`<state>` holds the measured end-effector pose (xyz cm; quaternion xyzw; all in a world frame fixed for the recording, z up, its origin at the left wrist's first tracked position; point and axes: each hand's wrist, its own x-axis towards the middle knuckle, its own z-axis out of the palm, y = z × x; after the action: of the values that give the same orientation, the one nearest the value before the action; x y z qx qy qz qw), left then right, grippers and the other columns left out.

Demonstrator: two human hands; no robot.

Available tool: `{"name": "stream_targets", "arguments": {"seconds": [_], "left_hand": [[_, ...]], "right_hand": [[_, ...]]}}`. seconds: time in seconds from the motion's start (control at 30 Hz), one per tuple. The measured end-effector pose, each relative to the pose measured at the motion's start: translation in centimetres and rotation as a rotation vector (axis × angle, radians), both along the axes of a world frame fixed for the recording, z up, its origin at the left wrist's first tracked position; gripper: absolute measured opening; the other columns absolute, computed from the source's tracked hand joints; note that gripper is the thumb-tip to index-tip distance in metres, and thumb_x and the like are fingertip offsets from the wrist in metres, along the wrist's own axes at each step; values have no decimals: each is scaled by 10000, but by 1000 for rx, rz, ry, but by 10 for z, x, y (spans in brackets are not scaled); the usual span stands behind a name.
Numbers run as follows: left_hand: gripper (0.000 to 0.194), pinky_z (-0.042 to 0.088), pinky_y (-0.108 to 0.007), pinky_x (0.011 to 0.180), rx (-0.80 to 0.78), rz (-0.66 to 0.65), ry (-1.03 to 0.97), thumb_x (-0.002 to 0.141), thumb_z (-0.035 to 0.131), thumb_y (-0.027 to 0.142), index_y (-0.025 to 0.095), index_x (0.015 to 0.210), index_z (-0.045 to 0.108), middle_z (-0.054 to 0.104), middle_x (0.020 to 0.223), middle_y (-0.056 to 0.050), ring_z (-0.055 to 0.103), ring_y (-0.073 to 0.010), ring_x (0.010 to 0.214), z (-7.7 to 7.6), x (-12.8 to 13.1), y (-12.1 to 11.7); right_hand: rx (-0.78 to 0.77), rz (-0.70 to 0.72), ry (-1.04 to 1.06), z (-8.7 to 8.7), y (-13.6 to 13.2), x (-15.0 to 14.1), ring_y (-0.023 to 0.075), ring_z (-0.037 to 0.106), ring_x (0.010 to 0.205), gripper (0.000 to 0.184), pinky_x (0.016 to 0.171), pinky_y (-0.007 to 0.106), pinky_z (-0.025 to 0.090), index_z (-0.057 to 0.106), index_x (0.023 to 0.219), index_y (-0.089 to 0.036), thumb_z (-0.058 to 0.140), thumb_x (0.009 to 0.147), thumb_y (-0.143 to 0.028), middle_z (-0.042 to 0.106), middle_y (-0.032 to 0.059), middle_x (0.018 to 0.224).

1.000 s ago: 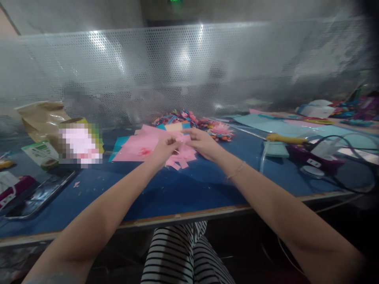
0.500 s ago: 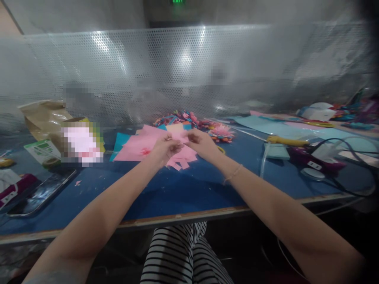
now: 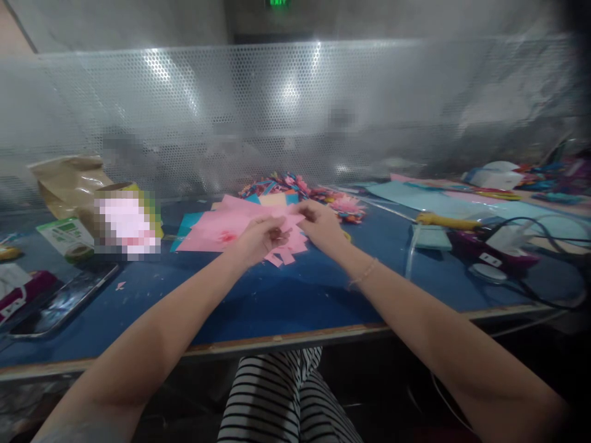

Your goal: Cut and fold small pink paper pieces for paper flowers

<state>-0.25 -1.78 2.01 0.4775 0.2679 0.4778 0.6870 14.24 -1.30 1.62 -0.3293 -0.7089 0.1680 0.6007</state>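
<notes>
Location: centre of the frame, above a fanned stack of flat pink paper sheets (image 3: 205,226) on a blue-topped table (image 3: 295,301). Between both hands: a small piece of thin pink paper (image 3: 294,219), partly hidden by fingers. Right hand (image 3: 321,224): apparently pinching the piece between thumb and forefinger. Left hand (image 3: 258,238): fingers curled toward the thumb, close beside the piece; cannot tell whether gripping it, pink lying against pink.

Handling: treat as very light, probably limp and easily creased or torn. Expect little slip. Take hold with fingertips only, at an edge or corner; avoid squeezing the middle.

Edges and room: note the worn wooden front edge (image 3: 277,338) across the lower centre of the frame, well apart from both hands. Watch for loose pink paper strips (image 3: 282,256) just below the fingers, easily brushed aside. Allow for the heap of multicoloured paper cuttings (image 3: 289,180) beyond the hands. For wider movement, use the lower centre, between the dark flat phone (image 3: 67,304) at lower left and the black looped cable (image 3: 549,302) at right.
</notes>
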Motion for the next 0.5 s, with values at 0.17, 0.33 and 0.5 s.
{"name": "stream_targets", "arguments": {"seconds": [0.17,0.33,0.5], "left_hand": [[116,437,-199,547,-4,-33,-19,608,636,180,108,660,561,564,535,-4,569,-88,570,0,-1,-2],[118,429,-180,521,15,-73,-28,626,623,186,94,689,586,561,527,-8,558,-77,544,-1,-2,-1],[115,421,-173,506,21,-80,-37,629,622,194,93,673,589,561,533,-11,552,-73,536,-2,-1,-1]], "right_hand": [[-69,128,134,0,-1,-2,93,522,598,66,584,239,430,534,633,-167,593,604,-167,570,-17,631],[-180,293,342,-6,2,-7,76,509,565,128,554,222,422,523,603,-163,643,566,-191,560,-29,612],[-254,382,446,-7,2,-8,74,506,543,132,542,225,416,528,585,-163,653,546,-176,548,-34,591]]}}
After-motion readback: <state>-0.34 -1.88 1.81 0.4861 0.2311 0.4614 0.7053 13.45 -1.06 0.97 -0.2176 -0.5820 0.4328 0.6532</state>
